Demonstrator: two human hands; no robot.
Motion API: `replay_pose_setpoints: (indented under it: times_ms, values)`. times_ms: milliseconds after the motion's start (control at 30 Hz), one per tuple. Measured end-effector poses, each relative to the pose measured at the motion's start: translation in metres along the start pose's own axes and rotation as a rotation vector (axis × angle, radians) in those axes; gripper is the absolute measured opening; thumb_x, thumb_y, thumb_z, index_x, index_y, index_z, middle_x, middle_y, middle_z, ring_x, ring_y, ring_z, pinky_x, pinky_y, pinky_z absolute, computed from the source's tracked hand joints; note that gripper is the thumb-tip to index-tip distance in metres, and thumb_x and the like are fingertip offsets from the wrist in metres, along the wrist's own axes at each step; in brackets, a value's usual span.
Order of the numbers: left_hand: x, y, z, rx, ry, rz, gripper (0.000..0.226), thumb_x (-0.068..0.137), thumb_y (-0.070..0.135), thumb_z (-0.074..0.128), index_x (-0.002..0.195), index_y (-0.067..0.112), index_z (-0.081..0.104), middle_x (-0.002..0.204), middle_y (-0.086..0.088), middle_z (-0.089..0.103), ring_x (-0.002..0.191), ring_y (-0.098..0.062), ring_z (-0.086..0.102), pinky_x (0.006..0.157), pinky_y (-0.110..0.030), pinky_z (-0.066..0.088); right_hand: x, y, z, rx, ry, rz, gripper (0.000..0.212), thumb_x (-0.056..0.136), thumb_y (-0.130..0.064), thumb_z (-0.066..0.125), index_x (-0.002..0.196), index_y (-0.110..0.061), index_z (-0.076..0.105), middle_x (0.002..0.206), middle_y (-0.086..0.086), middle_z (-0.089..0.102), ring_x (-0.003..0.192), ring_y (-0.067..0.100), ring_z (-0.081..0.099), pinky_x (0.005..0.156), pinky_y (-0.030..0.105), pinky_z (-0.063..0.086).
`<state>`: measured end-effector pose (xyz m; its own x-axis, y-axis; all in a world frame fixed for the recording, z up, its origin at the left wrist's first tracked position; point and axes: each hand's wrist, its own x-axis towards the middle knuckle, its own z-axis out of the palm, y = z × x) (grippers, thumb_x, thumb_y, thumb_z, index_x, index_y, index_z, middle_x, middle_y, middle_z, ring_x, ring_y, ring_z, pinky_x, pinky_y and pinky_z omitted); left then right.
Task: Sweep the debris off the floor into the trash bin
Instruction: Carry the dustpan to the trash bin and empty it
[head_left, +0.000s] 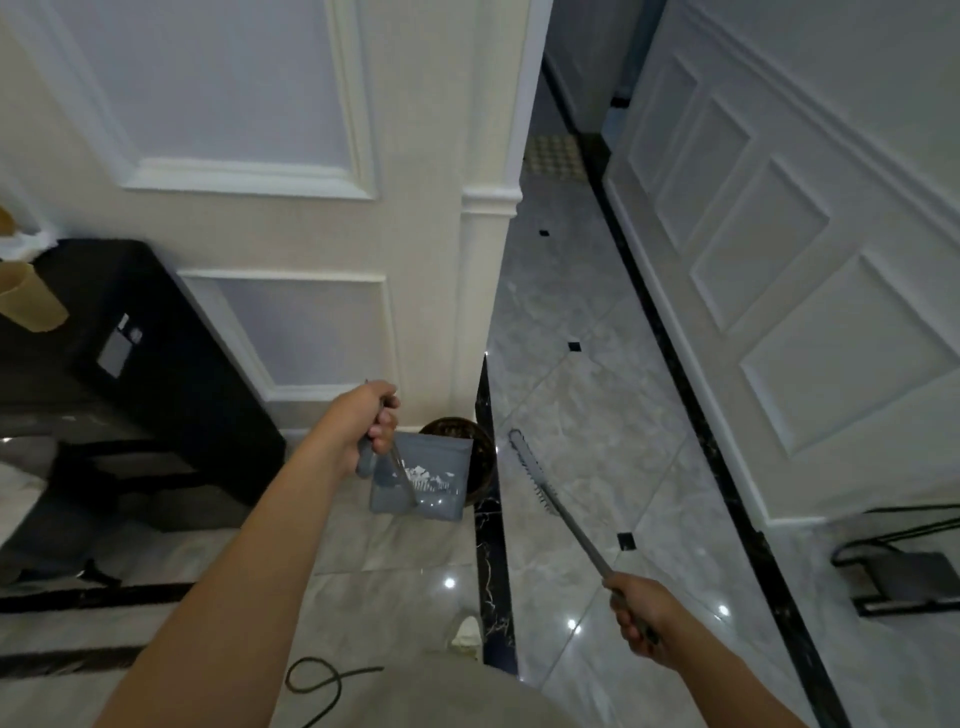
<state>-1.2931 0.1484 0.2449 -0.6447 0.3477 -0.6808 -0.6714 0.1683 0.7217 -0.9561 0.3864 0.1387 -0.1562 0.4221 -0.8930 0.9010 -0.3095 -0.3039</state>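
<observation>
Head view, centre of frame: the left hand (376, 421) has its fingers curled tight round the upright handle of a grey plastic dustpan (441, 499), w/ the pan hanging just in front of a round dark trash bin with patterned rim (480, 457) that stands at the wall corner. White crumbs of debris (423, 475) lie inside the pan, approx. in its middle.

Lower right of frame: the right hand (639, 616) is closed round the end of a thin grey long-handled broom (535, 478). Its bristle head points up-left, near the bin but apart from it, over the glossy grey marble floor (597, 415).

I judge the pan is light and stiff, so one hand on the handle is enough. The crumbs are loose and very light, and they may slide out early if the pan tips before its lip is over the bin mouth. The broom is also light; a hold at the handle end gives reach but less control
</observation>
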Motion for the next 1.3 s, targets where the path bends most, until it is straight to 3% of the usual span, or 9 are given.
replay_pose_setpoints:
  times_ms: [200, 367, 500, 600, 700, 800, 967, 1167, 1300]
  values:
    - [0.027, 0.009, 0.041, 0.226, 0.025, 0.049, 0.028, 0.105, 0.026, 0.053, 0.079, 0.018, 0.044, 0.044, 0.006, 0.034, 0.032, -0.008, 0.023, 0.034, -0.016, 0.019, 0.022, -0.049, -0.042, -0.032, -0.004, 0.005, 0.056, 0.102, -0.027, 0.054, 0.048, -0.017, 0.04, 0.047, 0.004, 0.036, 0.031, 0.016, 0.031, 0.038, 0.015, 0.021]
    - [0.041, 0.002, 0.06, 0.447, 0.054, 0.123, 0.03, 0.105, 0.034, 0.055, 0.083, 0.014, 0.052, 0.041, 0.005, 0.044, 0.034, -0.013, 0.032, 0.039, -0.022, 0.026, 0.043, -0.078, -0.057, -0.034, -0.034, -0.001, 0.054, 0.101, -0.027, 0.054, 0.05, -0.018, 0.039, 0.047, 0.004, 0.036, 0.033, 0.016, 0.029, 0.039, 0.016, 0.02]
    - [0.045, -0.015, 0.091, 0.663, 0.019, 0.181, 0.024, 0.104, 0.033, 0.057, 0.089, 0.014, 0.057, 0.053, -0.004, 0.05, 0.031, -0.011, 0.037, 0.034, -0.021, 0.028, 0.067, -0.098, -0.076, -0.08, -0.088, 0.007, 0.054, 0.102, -0.028, 0.053, 0.05, -0.018, 0.039, 0.047, 0.005, 0.035, 0.033, 0.017, 0.027, 0.037, 0.017, 0.021]
    - [0.049, -0.036, 0.119, 0.848, 0.046, 0.217, 0.024, 0.103, 0.036, 0.06, 0.098, 0.013, 0.061, 0.067, -0.006, 0.056, 0.042, -0.012, 0.048, 0.035, -0.021, 0.035, 0.083, -0.11, -0.096, -0.146, -0.149, -0.001, 0.051, 0.102, -0.029, 0.054, 0.054, -0.017, 0.042, 0.048, 0.005, 0.038, 0.034, 0.018, 0.029, 0.038, 0.017, 0.023]
    - [0.051, -0.056, 0.146, 0.994, 0.081, 0.229, 0.036, 0.104, 0.04, 0.058, 0.111, 0.005, 0.067, 0.086, -0.002, 0.062, 0.067, -0.017, 0.062, 0.053, -0.015, 0.044, 0.096, -0.12, -0.12, -0.214, -0.171, -0.016, 0.047, 0.1, -0.031, 0.055, 0.056, -0.017, 0.043, 0.048, 0.004, 0.038, 0.035, 0.017, 0.03, 0.04, 0.016, 0.022]
    - [0.055, -0.076, 0.165, 1.113, 0.113, 0.2, 0.041, 0.103, 0.046, 0.054, 0.114, 0.01, 0.07, 0.11, -0.003, 0.071, 0.101, -0.022, 0.066, 0.085, -0.028, 0.049, 0.11, -0.128, -0.14, -0.248, -0.195, -0.029, 0.047, 0.1, -0.032, 0.054, 0.057, -0.017, 0.044, 0.049, 0.004, 0.038, 0.037, 0.017, 0.029, 0.042, 0.017, 0.021]
    - [0.053, -0.103, 0.209, 1.211, 0.136, 0.172, 0.032, 0.104, 0.039, 0.055, 0.103, 0.009, 0.065, 0.11, -0.013, 0.069, 0.102, -0.027, 0.065, 0.077, -0.029, 0.043, 0.127, -0.136, -0.167, -0.309, -0.22, -0.051, 0.05, 0.101, -0.029, 0.053, 0.053, -0.017, 0.043, 0.049, 0.005, 0.039, 0.036, 0.017, 0.031, 0.04, 0.017, 0.023]
    - [0.045, -0.144, 0.261, 1.45, 0.059, 0.046, 0.038, 0.104, 0.039, 0.047, 0.124, 0.012, 0.064, 0.126, -0.014, 0.068, 0.115, -0.035, 0.066, 0.095, -0.044, 0.055, 0.142, -0.128, -0.187, -0.318, -0.255, -0.055, 0.054, 0.102, -0.026, 0.052, 0.049, -0.018, 0.039, 0.048, 0.005, 0.035, 0.034, 0.016, 0.028, 0.04, 0.017, 0.02]
    - [0.038, -0.165, 0.283, 1.617, -0.041, -0.035, 0.039, 0.104, 0.033, 0.047, 0.129, 0.009, 0.065, 0.128, -0.017, 0.068, 0.115, -0.036, 0.067, 0.095, -0.046, 0.057, 0.151, -0.123, -0.191, -0.318, -0.263, -0.066, 0.05, 0.101, -0.023, 0.052, 0.052, -0.018, 0.041, 0.048, 0.006, 0.035, 0.035, 0.015, 0.028, 0.041, 0.017, 0.02]
